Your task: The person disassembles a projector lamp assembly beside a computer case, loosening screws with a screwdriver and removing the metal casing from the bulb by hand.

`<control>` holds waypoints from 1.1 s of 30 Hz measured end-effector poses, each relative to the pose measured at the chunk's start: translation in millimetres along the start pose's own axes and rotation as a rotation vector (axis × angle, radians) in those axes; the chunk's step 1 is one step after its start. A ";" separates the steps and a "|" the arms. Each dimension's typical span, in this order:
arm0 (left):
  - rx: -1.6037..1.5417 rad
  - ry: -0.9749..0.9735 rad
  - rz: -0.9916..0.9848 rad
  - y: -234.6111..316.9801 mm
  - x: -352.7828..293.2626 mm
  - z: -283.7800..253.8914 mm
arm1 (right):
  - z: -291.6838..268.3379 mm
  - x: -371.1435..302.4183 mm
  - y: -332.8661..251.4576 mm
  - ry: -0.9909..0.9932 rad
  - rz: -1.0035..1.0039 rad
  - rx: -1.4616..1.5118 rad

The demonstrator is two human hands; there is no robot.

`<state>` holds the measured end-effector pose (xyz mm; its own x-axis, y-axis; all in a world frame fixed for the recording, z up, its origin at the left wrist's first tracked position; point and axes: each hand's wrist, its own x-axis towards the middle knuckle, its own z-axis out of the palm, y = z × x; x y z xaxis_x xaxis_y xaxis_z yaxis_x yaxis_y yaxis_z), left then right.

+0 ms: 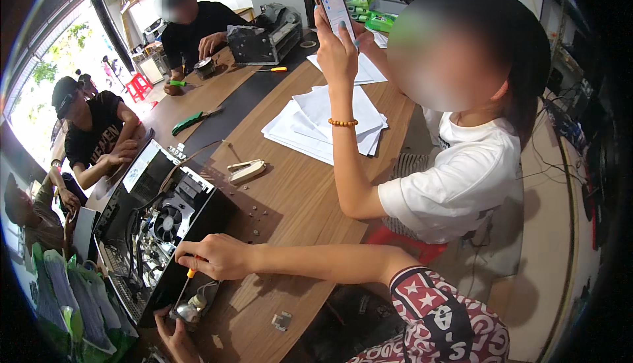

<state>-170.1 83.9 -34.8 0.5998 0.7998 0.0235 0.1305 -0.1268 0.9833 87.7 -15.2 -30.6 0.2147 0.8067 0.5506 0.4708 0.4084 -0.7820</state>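
My right hand reaches in from the right, its fingers closed round the orange handle of a screwdriver. The shaft points down toward a small silvery metal part with wires at the near end of an open computer case. Low in the picture, my left hand has its fingertips on that metal part. What exactly it is, I cannot make out. Inside the case a black cooling fan, cables and boards show.
Small screws, a beige stapler-like tool, a green-handled tool and papers lie on the wooden table. To the right a person in white holds up a phone. Others work along the far side.
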 end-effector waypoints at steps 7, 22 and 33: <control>-0.061 -0.005 -0.012 2.3 -3.9 3.5 | 3.0 -3.6 -5.9 0.017 -0.165 0.189; -0.074 0.086 -0.048 0.2 -8.2 7.1 | 2.5 3.7 6.3 -0.035 -0.133 0.119; -0.187 -0.215 0.078 -19.5 24.6 43.2 | -55.0 -30.2 -22.8 -0.035 0.248 0.038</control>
<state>-123.9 80.7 -61.2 0.7585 0.6466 0.0812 -0.0581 -0.0571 0.9967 117.6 -72.4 -13.3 0.2899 0.8980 0.3309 0.3749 0.2115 -0.9026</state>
